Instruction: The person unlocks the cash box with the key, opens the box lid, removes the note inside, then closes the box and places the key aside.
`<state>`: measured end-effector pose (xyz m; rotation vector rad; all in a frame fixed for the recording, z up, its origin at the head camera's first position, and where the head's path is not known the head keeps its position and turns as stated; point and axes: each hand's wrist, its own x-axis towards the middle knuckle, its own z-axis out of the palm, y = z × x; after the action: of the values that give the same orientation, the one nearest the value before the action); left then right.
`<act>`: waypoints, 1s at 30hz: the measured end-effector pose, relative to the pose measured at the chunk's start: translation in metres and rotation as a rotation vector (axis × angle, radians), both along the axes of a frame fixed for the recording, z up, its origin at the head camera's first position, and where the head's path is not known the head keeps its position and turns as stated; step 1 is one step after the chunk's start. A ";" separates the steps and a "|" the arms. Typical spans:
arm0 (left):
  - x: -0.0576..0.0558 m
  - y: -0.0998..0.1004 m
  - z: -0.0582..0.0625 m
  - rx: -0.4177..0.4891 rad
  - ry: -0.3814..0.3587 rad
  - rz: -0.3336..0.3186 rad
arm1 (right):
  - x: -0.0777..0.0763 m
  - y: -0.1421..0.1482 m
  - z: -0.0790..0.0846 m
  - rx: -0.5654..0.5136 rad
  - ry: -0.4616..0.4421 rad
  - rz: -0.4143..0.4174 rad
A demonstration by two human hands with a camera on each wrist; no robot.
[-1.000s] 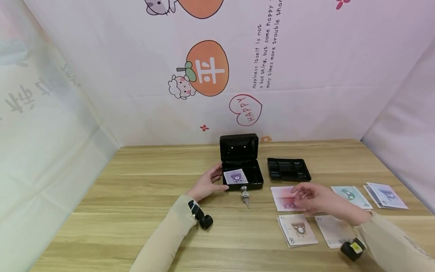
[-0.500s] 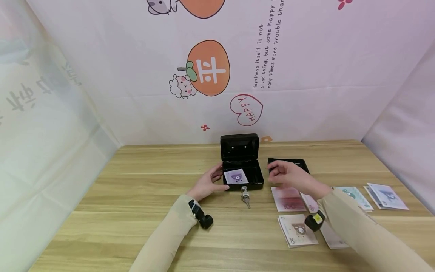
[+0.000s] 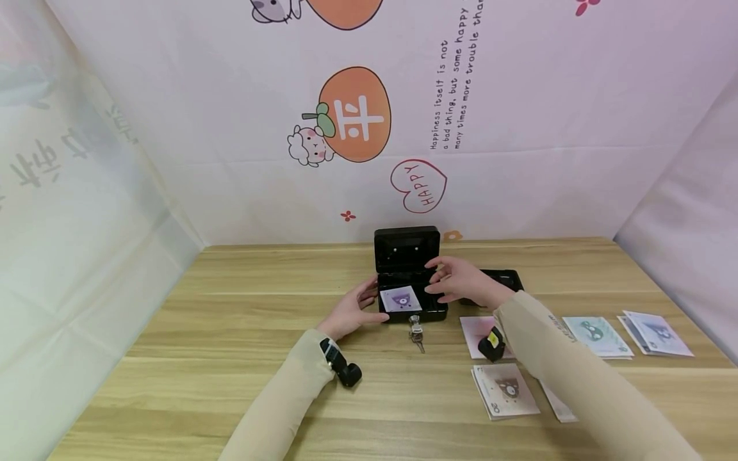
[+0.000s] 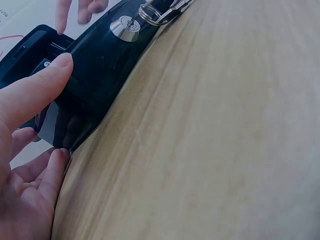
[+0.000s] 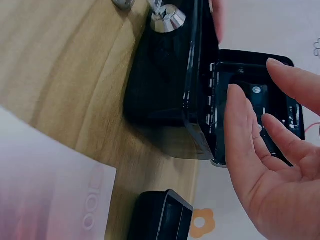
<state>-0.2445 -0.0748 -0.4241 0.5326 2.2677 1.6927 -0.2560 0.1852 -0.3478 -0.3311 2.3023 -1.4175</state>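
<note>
A black cash box [image 3: 432,315] stands at the back of the table with its lid [image 3: 406,248] raised. Inside, on the left, lies a purple play banknote [image 3: 400,299] with a bear face. My left hand [image 3: 353,308] holds the box's left side, thumb [image 4: 55,70] at the front rim and fingers along the side wall. Above the right part of the box is my right hand [image 3: 466,282], fingers spread and loosely bent with nothing between them. Keys [image 3: 416,336] hang from the front lock [image 5: 169,19].
A black tray [image 3: 508,276] sits right of the box, partly behind the right hand. Nearer lie a pink 100 banknote [image 3: 474,330], brown banknotes [image 3: 506,390], green banknotes [image 3: 596,336] and blue banknotes [image 3: 660,333]. The right sleeve [image 3: 553,358] partly covers another pale stack.
My right hand has moved left, from over the pink banknote, past the black tray, to over the cash box. The left hand has stayed at the box.
</note>
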 end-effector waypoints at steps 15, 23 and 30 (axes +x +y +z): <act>-0.001 0.000 -0.004 -0.017 -0.018 0.003 | -0.016 -0.029 -0.014 0.213 0.097 0.056; -0.004 -0.001 -0.002 0.016 -0.032 -0.013 | -0.022 -0.042 -0.014 0.386 0.148 0.102; -0.005 0.000 -0.002 0.024 -0.031 -0.010 | -0.021 -0.049 -0.014 0.617 0.286 0.193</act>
<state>-0.2496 -0.0752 -0.4260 0.5185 2.2220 1.7139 -0.2769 0.1360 -0.3618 -0.5659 2.7019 -0.5463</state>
